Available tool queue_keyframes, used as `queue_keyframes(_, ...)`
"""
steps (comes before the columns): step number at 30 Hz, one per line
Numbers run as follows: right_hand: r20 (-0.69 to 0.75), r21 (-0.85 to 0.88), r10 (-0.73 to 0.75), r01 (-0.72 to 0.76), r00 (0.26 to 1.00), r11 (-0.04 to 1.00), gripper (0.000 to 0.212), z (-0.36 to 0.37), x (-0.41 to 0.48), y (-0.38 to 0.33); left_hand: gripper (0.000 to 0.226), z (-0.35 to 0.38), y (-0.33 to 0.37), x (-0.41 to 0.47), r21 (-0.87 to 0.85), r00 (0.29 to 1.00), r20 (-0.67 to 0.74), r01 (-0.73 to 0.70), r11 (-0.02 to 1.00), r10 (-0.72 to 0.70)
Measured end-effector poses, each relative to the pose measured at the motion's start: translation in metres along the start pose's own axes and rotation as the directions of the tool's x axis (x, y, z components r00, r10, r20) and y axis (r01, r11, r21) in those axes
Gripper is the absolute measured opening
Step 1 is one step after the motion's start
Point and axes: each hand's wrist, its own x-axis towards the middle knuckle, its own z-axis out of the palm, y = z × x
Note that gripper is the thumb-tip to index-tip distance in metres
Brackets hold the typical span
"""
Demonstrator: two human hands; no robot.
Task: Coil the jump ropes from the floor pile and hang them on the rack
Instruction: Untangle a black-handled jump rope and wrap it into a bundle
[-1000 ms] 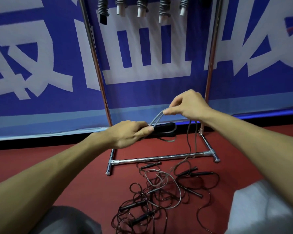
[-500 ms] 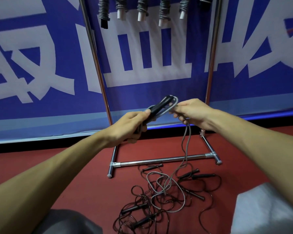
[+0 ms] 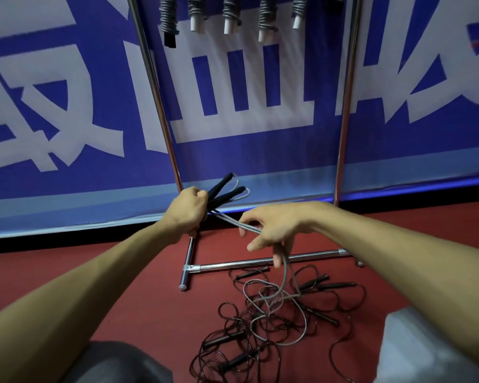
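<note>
Rope: one grey rope (image 3: 233, 222), held up at 12 o'clock of the pile. Its cord runs taut between the hands, then drops from the right one to the floor.
Handles: two black handles (image 3: 227, 197), side by side, sticking out of the left fist toward 1 o'clock, with cord looping off their tips.
Left hand (image 3: 187, 208): clenched round the handles, back of the hand up.
Right hand (image 3: 274, 225): at 4 o'clock of the left, palm down, fingers curled loosely round the cord.
Pile (image 3: 233, 322): dark ropes tangled on the floor at 6 o'clock. About six black handles show, but the rope count cannot be told.
Rack (image 3: 260, 262): one, chrome, with two uprights and a low crossbar just behind the pile.
Coils (image 3: 266, 17): five grey coils hanging at 12 o'clock, with a sixth dark shape cut off by the frame edge.
Floor (image 3: 138, 286): red.
Banner (image 3: 67, 106): blue with big white characters, behind the rack.
Knees (image 3: 116, 363): two — grey at 7 o'clock, pale at 5.
</note>
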Motion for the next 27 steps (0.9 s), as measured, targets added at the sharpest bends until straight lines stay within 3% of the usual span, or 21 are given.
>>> queue_keyframes(3, -0.185, -0.157, -0.184, 0.156, 0.965, 0.975, 0.015, -0.004, 0.001, 0.001, 0.027, -0.005, -0.012, 0.005, 0.085, 0.997, 0.021, 0.076, 0.994, -0.078)
queue_keyframes(6, -0.348, -0.346, -0.353, 0.231, 0.868, 0.909, 0.014, -0.011, 0.001, 0.003, 0.034, -0.007, -0.018, 0.002, 0.176, 0.988, 0.108, 0.088, 0.98, -0.108)
queue_keyframes(9, -0.499, -0.319, -0.394, 0.258, 0.772, 0.912, 0.015, -0.019, 0.004, 0.01, 0.04, 0.0, -0.01, -0.006, 0.374, 0.981, 0.193, -0.054, 0.926, -0.021)
queue_keyframes(11, -0.601, -0.259, -0.352, 0.242, 0.717, 0.935, 0.016, -0.024, 0.005, 0.015, 0.038, 0.006, 0.002, -0.013, 0.505, 0.946, 0.321, -0.219, 0.835, 0.054)
queue_keyframes(14, -0.66, -0.197, -0.293, 0.218, 0.691, 0.956, 0.016, -0.026, 0.003, 0.019, 0.025, 0.011, 0.016, -0.019, 0.582, 0.883, 0.445, -0.413, 0.7, 0.151)
queue_keyframes(18, -0.653, 0.018, -0.171, 0.24, 0.738, 0.971, 0.021, -0.022, 0.003, 0.022, 0.02, 0.009, 0.031, -0.032, 0.437, 0.815, 0.455, -0.555, 0.708, 0.358)
queue_keyframes(21, -0.639, 0.085, -0.097, 0.195, 0.763, 0.977, 0.029, -0.02, 0.003, 0.023, 0.045, 0.008, 0.034, -0.039, 0.317, 0.843, 0.39, -0.501, 0.806, 0.371)
queue_keyframes(27, -0.69, 0.239, 0.047, 0.166, 0.723, 0.957, 0.024, -0.025, 0.002, 0.021, 0.043, 0.015, 0.026, -0.032, 0.197, 0.86, 0.302, -0.479, 0.855, 0.412)
